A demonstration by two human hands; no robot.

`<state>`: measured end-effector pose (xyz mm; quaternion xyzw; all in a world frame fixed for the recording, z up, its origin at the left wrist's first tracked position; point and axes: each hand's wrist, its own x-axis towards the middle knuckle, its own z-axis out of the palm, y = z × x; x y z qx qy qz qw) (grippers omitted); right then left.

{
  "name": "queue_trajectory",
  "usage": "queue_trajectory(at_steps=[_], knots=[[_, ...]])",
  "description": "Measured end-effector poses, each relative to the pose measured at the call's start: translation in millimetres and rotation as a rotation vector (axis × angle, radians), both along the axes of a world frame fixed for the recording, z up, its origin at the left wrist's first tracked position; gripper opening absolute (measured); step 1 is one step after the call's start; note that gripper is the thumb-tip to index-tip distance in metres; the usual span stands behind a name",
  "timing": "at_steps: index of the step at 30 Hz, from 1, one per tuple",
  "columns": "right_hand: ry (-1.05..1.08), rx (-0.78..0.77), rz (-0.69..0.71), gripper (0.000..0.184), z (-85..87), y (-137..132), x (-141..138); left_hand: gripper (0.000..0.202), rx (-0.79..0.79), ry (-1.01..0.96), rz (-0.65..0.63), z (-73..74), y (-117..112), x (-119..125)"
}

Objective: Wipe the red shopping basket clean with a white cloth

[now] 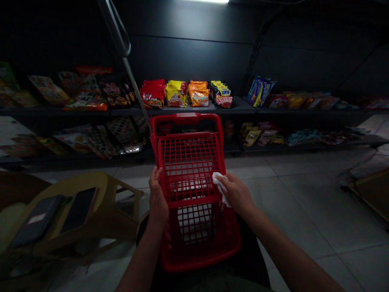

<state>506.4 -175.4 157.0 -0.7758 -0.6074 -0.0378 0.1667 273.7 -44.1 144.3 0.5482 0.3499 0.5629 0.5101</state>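
A red plastic shopping basket (194,201) with grid walls stands upright in front of me, between my legs. A metal pole rises from its upper left corner. My left hand (158,200) rests along the basket's left side, fingers stretched rather than wrapped round it. On the opposite side, my right hand (237,194) pinches a crumpled white cloth (221,184), possibly a tissue. The cloth lies against the basket's right edge, partly covered by my fingers.
A yellowish plastic stool (103,188) stands at left, bearing a dark phone (79,209) and a grey case (38,221). Ahead, dark shelves (182,110) hold red, yellow and orange noodle packets (176,94) and other snacks. Pale floor tiles (304,202) extend to the right.
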Motion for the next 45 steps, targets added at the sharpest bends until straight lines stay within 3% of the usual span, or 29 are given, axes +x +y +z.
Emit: queue_trajectory(at_steps=[4, 7, 12, 17, 19, 22, 27, 30, 36, 39, 45], knots=[[0.045, -0.029, 0.092, 0.034, 4.0, -23, -20, 0.067, -0.009, -0.010, -0.007, 0.0, 0, -2], [0.034, -0.049, 0.240, 0.032, 12.5, -21, -41, 0.066, -0.006, -0.025, -0.004, -1.2, 0, -2], [-0.092, -0.047, 0.503, 0.025, 28.1, 15, -90, 0.064, -0.013, -0.105, -0.032, -0.3, 1, -2], [-0.127, 0.039, 0.709, 0.025, 30.2, 49, -123, 0.081, 0.008, -0.189, -0.041, 2.9, 5, -1], [-0.121, 0.072, 0.754, 0.029, 27.2, 48, -121, 0.085, 0.014, -0.195, -0.034, 4.9, 5, -1], [-0.105, 0.052, 0.774, 0.033, 23.2, 32, -96, 0.081, 0.003, -0.232, -0.053, 7.7, 2, -1], [-0.078, -0.016, 0.674, 0.035, 25.2, 1, -43, 0.077, -0.006, -0.267, -0.076, 6.7, 0, -1], [-0.100, -0.035, 0.685, 0.033, 30.8, 1, -43, 0.075, -0.028, -0.291, -0.088, 5.7, 0, 0], [-0.112, 0.015, 1.015, 0.026, 38.5, 55, -91, 0.076, -0.049, -0.292, 0.010, 8.9, 3, -1], [-0.084, 0.001, 1.136, 0.023, 40.0, 86, -102, 0.080, -0.075, -0.283, 0.015, 9.6, 6, -5], [-0.024, 0.024, 1.090, 0.023, 42.4, 144, -92, 0.073, -0.090, -0.292, 0.005, 8.9, 0, -8]])
